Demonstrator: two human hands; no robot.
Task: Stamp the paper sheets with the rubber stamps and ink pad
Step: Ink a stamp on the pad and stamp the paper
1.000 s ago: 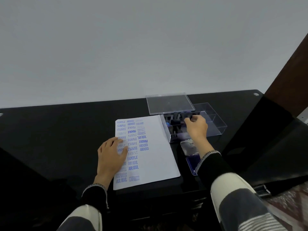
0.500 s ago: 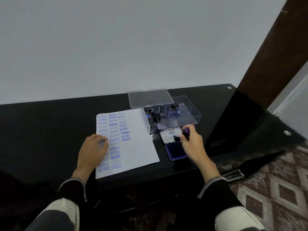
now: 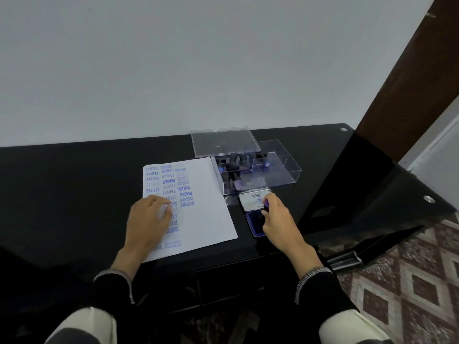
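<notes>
A white paper sheet (image 3: 201, 207) lies on the black table (image 3: 74, 194), its left half covered in blue stamped words. My left hand (image 3: 149, 219) rests flat on the sheet's lower left part. My right hand (image 3: 278, 219) grips a small rubber stamp (image 3: 266, 203) with a purple top and holds it down on the blue ink pad (image 3: 253, 223). The pad's open lid (image 3: 253, 201) lies just behind it. The stamp's face is hidden under my fingers.
A clear plastic box (image 3: 280, 167) holding several more stamps (image 3: 236, 162) stands behind the ink pad, its clear lid (image 3: 223, 141) lying behind it. The table's right edge drops to a patterned floor (image 3: 409, 281). A white wall rises behind the table.
My right hand left the stamp box with a stamp and came down onto the ink pad. The left hand stayed on the sheet. My head turned to the right.
</notes>
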